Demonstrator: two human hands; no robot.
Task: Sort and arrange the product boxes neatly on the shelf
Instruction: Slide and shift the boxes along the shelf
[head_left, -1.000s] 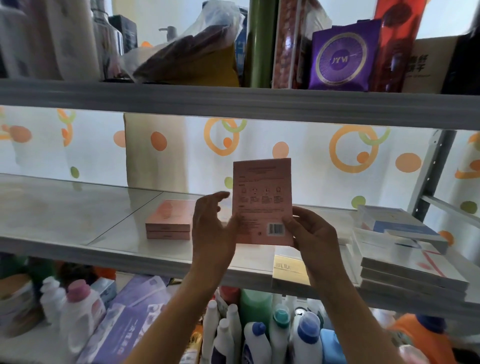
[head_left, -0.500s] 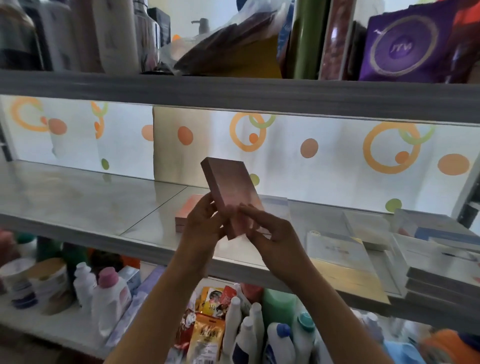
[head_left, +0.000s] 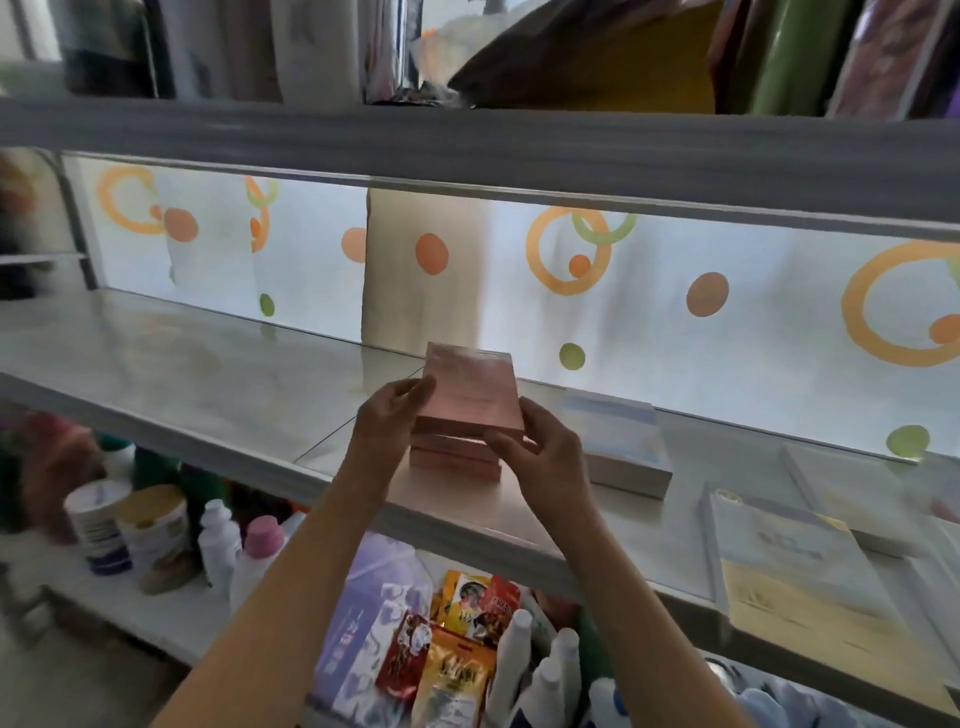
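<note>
My left hand (head_left: 395, 415) and right hand (head_left: 540, 452) clamp the pink box (head_left: 470, 395) over the pink stack (head_left: 454, 457) mid-shelf (head_left: 208, 374), its print blurred unreadable.

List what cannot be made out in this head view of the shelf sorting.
- Print on the held pink box: blurred.
- Pink stack beneath it: partly hidden by left hand and right hand; count unclear.
- Yellow box: lettering too blurred.

Three pink boxes (head_left: 470, 395), two hands (head_left: 395, 415).
</note>
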